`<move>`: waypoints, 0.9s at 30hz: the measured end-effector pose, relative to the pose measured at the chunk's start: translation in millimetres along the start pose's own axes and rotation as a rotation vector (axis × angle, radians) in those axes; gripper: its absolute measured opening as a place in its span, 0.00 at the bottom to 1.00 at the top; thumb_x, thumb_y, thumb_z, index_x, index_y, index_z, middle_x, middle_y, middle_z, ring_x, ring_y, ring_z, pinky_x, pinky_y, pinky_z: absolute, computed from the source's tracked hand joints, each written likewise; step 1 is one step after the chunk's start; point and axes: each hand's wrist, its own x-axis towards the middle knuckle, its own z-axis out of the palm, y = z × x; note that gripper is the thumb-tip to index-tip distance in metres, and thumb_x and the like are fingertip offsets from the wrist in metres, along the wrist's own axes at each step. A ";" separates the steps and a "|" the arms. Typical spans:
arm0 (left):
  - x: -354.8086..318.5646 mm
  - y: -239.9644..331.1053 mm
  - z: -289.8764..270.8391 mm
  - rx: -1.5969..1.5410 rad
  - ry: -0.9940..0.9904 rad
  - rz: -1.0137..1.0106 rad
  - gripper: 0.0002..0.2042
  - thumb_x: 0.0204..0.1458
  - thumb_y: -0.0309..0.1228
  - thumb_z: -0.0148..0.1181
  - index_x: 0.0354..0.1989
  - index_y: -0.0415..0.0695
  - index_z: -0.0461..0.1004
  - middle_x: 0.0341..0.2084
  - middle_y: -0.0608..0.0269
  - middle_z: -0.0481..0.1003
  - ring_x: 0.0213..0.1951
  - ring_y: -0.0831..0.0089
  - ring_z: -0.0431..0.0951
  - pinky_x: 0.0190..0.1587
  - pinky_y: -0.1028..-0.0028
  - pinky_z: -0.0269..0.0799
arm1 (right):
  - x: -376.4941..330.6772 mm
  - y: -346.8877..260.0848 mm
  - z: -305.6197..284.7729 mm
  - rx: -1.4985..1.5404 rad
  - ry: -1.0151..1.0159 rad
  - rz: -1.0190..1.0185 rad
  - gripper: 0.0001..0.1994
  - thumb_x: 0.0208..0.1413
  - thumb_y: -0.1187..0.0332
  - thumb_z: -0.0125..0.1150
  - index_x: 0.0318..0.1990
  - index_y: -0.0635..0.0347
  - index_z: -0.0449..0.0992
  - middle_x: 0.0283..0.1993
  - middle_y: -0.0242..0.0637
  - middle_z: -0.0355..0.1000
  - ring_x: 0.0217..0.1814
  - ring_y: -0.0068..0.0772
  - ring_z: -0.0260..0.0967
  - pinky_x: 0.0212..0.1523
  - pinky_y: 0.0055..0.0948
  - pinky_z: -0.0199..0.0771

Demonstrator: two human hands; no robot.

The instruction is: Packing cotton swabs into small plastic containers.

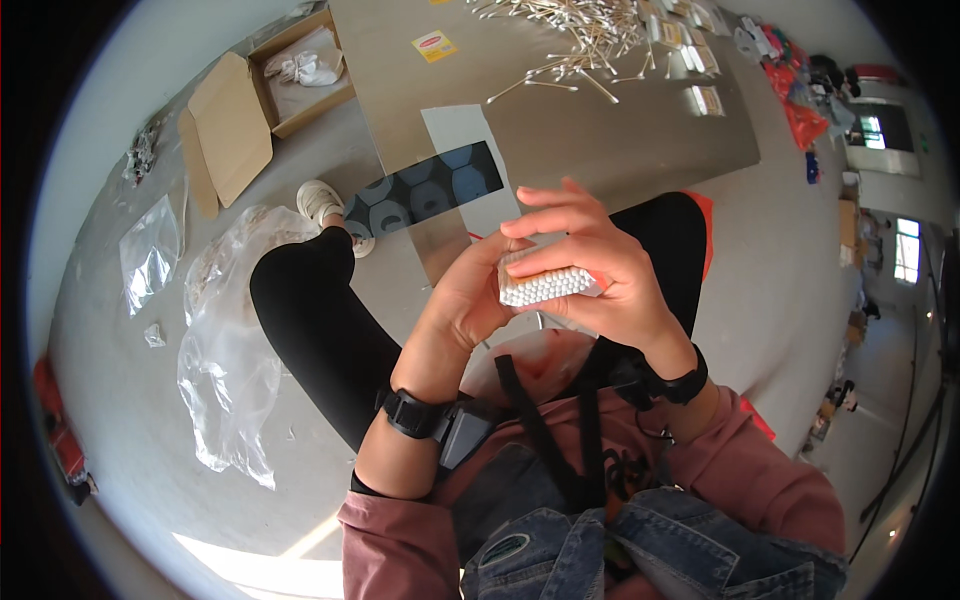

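White swab bundle [548,287]: held up between both hands, above the lap, its packed round tips turned toward the wearer; a bit of red shows at its right end.
Left hand [472,290]: closed around the bundle's left end; some of its fingers are hidden behind, so their exact grip cannot be told.
Right hand [622,265]: gripping the bundle from the right, fingers bent across the top, thumb side low, at least one finger raised clear.
Handling the bundle: even, light pressure from both sides would probably keep the rows tight; squeezing one end harder could push sticks out of line. Keeping the tips level and fingers off the cotton seems wise.
Wrists: dark wristband [412,414] on the left, another on the right, best kept clear of the sticks.
Patterned dark strip [430,190]: beyond the hands, near the white shoe [318,202].
Clear plastic sheet [228,360]: crumpled on the floor, left of the bent leg.
Loose swabs [575,40]: heaped at the far side of the brownish board [620,140], pointing every way.
Small pack [705,101]: on the board, right of the heap.
Cardboard box [228,135]: open, far left, white plastic inside.
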 end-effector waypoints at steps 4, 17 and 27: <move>1.4 -0.7 -4.1 -0.078 0.037 -0.041 0.14 0.67 0.38 0.49 0.45 0.39 0.73 0.38 0.57 0.78 0.40 0.67 0.82 0.40 0.66 0.83 | 0.3 -0.1 0.2 0.010 0.010 -0.003 0.16 0.39 0.75 0.76 0.40 0.51 0.84 0.57 0.33 0.76 0.70 0.43 0.63 0.74 0.53 0.45; -2.2 3.2 -1.8 -0.037 -0.011 -0.042 0.18 0.65 0.39 0.52 0.54 0.36 0.70 0.47 0.51 0.76 0.47 0.63 0.81 0.44 0.66 0.84 | 1.0 -4.1 -3.0 -0.037 -0.009 -0.008 0.17 0.38 0.74 0.74 0.40 0.49 0.85 0.55 0.32 0.77 0.70 0.44 0.63 0.74 0.54 0.45; -5.8 5.8 16.1 0.041 0.140 0.035 0.17 0.64 0.38 0.53 0.51 0.36 0.71 0.44 0.55 0.77 0.44 0.67 0.82 0.43 0.67 0.82 | 1.5 -2.9 -4.0 0.007 -0.013 0.002 0.23 0.39 0.78 0.70 0.48 0.52 0.81 0.60 0.37 0.74 0.71 0.45 0.62 0.74 0.52 0.46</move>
